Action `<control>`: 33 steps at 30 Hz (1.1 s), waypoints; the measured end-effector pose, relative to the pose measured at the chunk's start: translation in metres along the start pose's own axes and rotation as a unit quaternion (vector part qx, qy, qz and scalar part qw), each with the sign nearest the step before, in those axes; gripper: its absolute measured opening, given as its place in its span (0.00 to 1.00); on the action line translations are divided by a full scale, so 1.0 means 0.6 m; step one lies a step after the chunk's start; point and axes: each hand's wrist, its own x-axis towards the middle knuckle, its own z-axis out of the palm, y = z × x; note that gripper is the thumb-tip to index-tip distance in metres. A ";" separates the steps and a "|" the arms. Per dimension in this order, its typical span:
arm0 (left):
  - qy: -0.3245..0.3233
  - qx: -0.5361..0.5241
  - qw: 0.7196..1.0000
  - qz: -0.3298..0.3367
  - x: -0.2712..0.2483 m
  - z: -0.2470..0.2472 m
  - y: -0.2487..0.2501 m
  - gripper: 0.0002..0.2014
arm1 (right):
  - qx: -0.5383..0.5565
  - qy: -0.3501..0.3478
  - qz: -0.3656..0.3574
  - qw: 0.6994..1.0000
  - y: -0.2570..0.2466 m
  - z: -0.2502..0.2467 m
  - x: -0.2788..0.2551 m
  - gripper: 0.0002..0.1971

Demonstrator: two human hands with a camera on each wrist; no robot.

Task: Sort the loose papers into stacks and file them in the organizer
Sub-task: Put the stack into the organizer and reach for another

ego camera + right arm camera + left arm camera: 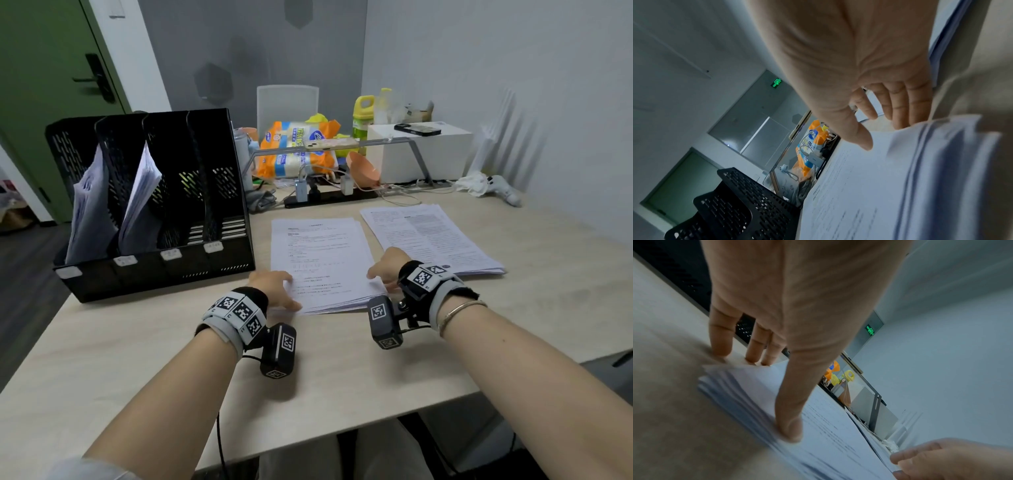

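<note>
A stack of printed papers [322, 263] lies flat mid-table. My left hand [274, 287] holds its near-left corner: in the left wrist view the thumb [789, 426] presses on the top sheet and the straight fingers [721, 344] meet the side edge at the table. My right hand [383, 274] holds the near-right corner, thumb [863, 139] on top, fingertips hidden behind the slightly raised edge. A second paper stack [431, 240] lies to the right, untouched. The black four-slot organizer [154, 274] stands to the left, with papers in its two left slots.
Behind the stacks lie a black power strip [325, 198], an orange bowl [363, 171], an orange snack bag [298, 150] under a grey riser, and a white box [421, 154] with a phone. A white controller [503, 192] lies far right.
</note>
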 end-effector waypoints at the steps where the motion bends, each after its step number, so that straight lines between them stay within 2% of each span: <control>1: 0.000 0.005 1.000 -0.001 -0.002 0.000 0.000 0.37 | 0.008 -0.004 0.005 1.000 0.002 0.000 0.003 0.13; 5: -0.006 -0.005 1.000 0.004 -0.010 -0.005 -0.010 0.36 | 0.032 -0.013 0.009 0.999 -0.002 -0.005 -0.002 0.11; 14: -0.027 0.000 1.000 0.006 -0.030 -0.007 -0.028 0.36 | -0.031 -0.057 0.028 0.998 -0.009 0.005 -0.011 0.13; 18: -0.024 0.000 1.000 0.016 -0.040 -0.004 -0.032 0.36 | -0.034 -0.054 0.023 0.998 -0.014 0.002 -0.024 0.07; 23: -0.021 -0.005 0.999 0.025 -0.046 -0.002 -0.035 0.34 | -0.033 -0.072 0.019 0.997 -0.017 0.010 -0.036 0.09; 27: -0.026 0.001 0.999 0.034 -0.050 0.002 -0.037 0.34 | -0.032 -0.056 -0.011 0.998 -0.014 0.016 -0.047 0.19; 30: -0.040 0.004 0.998 0.046 -0.052 -0.003 -0.039 0.33 | -0.015 -0.045 -0.041 0.998 -0.010 0.015 -0.052 0.18; 33: -0.070 -0.019 0.996 0.055 -0.054 -0.009 -0.034 0.34 | 0.049 -0.015 -0.089 0.995 0.001 0.007 -0.055 0.20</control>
